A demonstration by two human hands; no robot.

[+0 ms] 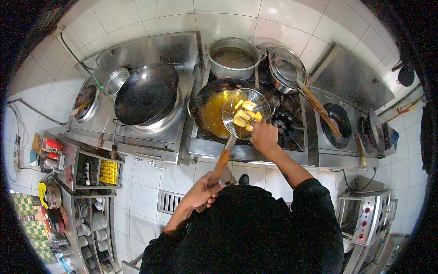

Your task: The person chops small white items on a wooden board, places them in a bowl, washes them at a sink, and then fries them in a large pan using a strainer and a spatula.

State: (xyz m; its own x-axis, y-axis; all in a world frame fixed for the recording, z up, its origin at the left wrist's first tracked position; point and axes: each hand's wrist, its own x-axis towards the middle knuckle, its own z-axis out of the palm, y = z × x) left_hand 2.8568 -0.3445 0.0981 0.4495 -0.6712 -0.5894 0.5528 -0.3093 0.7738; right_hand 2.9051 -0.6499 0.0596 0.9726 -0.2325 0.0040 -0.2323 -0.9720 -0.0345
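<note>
My left hand is closed around the wooden handle of a wire spider strainer. The strainer's round basket is over the right part of a black wok that holds yellow oil. Several yellow food pieces lie in the basket. At the basket's right edge, my right hand grips a thin metal utensil, whose end is among the pieces; its exact kind cannot be told.
Behind the wok stands a large metal pot of liquid. A second strainer rests across a steel pot to the right. Further left, a large black wok sits on the range. Stacked plates fill a shelf at lower left.
</note>
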